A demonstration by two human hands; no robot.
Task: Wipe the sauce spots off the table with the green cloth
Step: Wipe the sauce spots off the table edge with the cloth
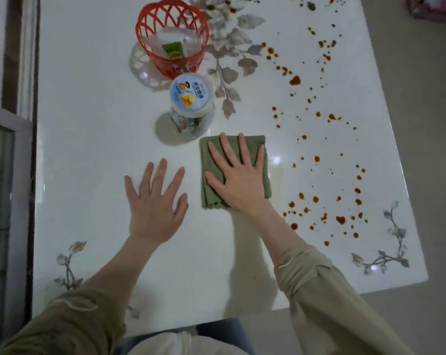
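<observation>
right hand [238,183] rests flat, fingers spread, on the green cloth [210,196], and i see the sauce spots [316,158] scattered right of the cloth, so i'd sweep rightward.

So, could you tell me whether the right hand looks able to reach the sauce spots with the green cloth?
Probably yes: the right hand lies flat on the green cloth, and nothing stands between it and the nearest sauce spots to its right.

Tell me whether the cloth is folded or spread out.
Folded. The cloth lies as a compact rectangle under the flat right hand, with stacked layers showing at its left edge.
</observation>
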